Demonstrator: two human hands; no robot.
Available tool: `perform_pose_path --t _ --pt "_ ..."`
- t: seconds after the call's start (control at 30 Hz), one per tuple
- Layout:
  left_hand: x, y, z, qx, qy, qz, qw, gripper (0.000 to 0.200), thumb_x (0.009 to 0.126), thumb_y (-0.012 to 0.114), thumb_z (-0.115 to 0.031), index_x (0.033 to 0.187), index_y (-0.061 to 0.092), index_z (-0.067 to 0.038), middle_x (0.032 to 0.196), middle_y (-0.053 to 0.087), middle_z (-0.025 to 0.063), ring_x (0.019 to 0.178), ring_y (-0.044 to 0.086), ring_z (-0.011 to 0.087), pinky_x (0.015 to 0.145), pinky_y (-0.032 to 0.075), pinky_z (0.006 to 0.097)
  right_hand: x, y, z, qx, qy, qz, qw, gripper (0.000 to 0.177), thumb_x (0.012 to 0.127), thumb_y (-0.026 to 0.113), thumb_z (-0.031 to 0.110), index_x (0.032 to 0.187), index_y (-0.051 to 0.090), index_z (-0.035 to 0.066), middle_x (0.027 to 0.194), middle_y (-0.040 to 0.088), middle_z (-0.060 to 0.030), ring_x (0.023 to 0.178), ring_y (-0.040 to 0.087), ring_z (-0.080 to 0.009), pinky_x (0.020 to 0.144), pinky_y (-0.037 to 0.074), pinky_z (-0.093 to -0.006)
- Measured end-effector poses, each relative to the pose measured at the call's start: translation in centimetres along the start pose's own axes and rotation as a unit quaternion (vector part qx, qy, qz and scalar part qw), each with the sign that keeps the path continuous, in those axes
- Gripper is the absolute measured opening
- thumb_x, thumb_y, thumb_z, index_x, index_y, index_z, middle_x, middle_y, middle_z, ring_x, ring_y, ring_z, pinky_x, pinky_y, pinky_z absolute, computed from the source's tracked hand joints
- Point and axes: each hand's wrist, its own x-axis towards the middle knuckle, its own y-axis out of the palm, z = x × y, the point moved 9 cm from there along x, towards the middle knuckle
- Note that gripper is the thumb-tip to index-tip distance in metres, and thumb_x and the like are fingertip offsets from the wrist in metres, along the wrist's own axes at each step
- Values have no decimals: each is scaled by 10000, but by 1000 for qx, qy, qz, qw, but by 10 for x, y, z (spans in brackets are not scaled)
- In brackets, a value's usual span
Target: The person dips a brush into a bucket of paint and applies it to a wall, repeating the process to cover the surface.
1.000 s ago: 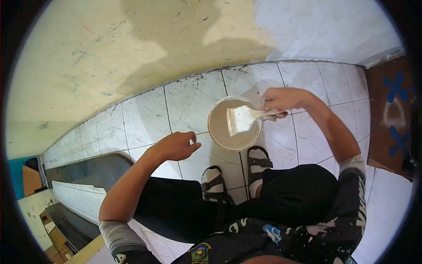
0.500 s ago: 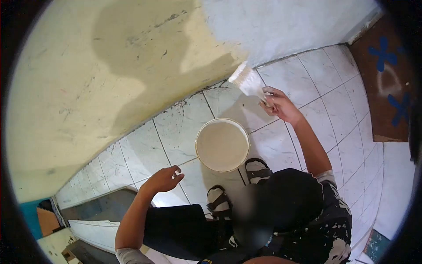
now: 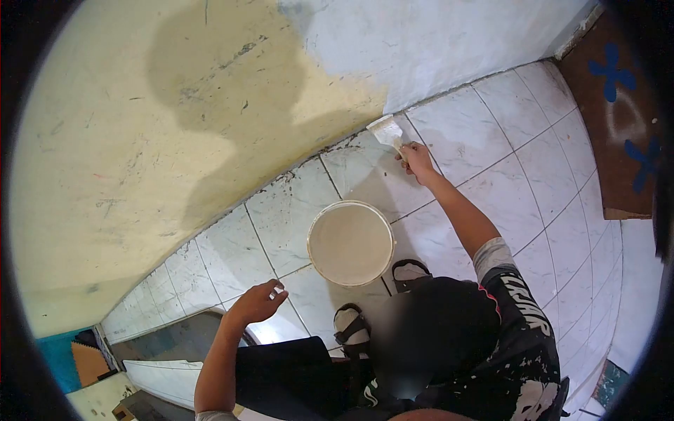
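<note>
My right hand is closed round the handle of a wide paint brush, whose whitened bristles are at the base of the wall. The wall is yellow on the left and painted whitish on the right. A round bucket of pale paint stands on the tiles in front of my feet. To the left of the bucket, my left hand hovers with loosely curled fingers apart and nothing in it.
White floor tiles run along the wall. A brown panel with blue marks stands at the right. My sandalled feet are just below the bucket. Boards and a teal item lie at lower left.
My right hand has moved a little left with the brush, whose bristles are now lower along the wall's base. My left hand has barely moved.
</note>
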Motion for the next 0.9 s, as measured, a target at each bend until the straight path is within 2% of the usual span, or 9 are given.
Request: perform_pose_path --t 0.1,0.17,0.3,0.4,0.47,0.57,0.77,0.9 --pt "1 2 4 3 -9 3 1000 498 1045 541 -407 1326 591 1 1199 708 260 1100 698 400 972 532 466 4 5 1 -13 -14 10 1000 222 981 573 208 1104 600 25 843 693 -85 522 508 -107 402 360 -267" --pt "3 3 6 6 -9 -3 1000 503 1048 536 -413 1332 588 -1 1198 710 258 1096 700 398 973 533 465 6 6 2 -32 -25 1 999 247 952 619 239 1029 614 5 838 703 -87 538 540 -105 406 398 -291" --pt "0 -1 -3 6 -9 -4 1000 505 1049 535 -415 1336 587 -3 1191 712 257 1088 704 394 965 538 464 8 12 5 -24 -19 -8 1000 246 943 631 240 1016 617 6 829 701 -86 543 542 -105 413 406 -296" --pt "-2 -3 -5 -15 -17 -11 1000 492 1028 562 -403 1282 613 14 1166 714 260 1103 682 422 969 520 459 2 17 15 -20 -24 -16 999 225 945 630 221 1013 618 7 819 698 -83 548 543 -105 419 407 -296" --pt "-2 -1 -3 -21 -11 -9 1000 492 1028 563 -403 1283 613 15 1164 716 259 1100 685 417 968 521 456 -3 21 28 -18 -42 -20 999 185 990 609 196 1026 596 16 825 684 -72 553 513 -82 426 372 -244" --pt "-1 -2 -3 -13 -9 -14 1000 486 1027 566 -399 1283 615 11 1154 720 254 1098 687 410 968 522 452 -24 26 75 6 -100 -22 995 175 971 612 180 987 608 6 800 681 -75 563 515 -92 427 378 -271" --pt "1 -4 -6 -12 -1 -12 1000 483 1027 565 -397 1281 615 11 1135 726 250 1080 695 406 954 530 448 -90 34 176 21 -155 -10 988 170 1001 599 166 993 609 -3 799 659 -69 566 466 -82 435 342 -255" --pt "5 -4 -5 -2 19 -10 1000 496 1048 542 -413 1323 586 -4 1171 719 245 1059 705 403 938 548 475 -125 39 214 31 -188 -5 982 168 1006 609 164 993 606 -3 802 656 -66 568 463 -75 431 334 -245"
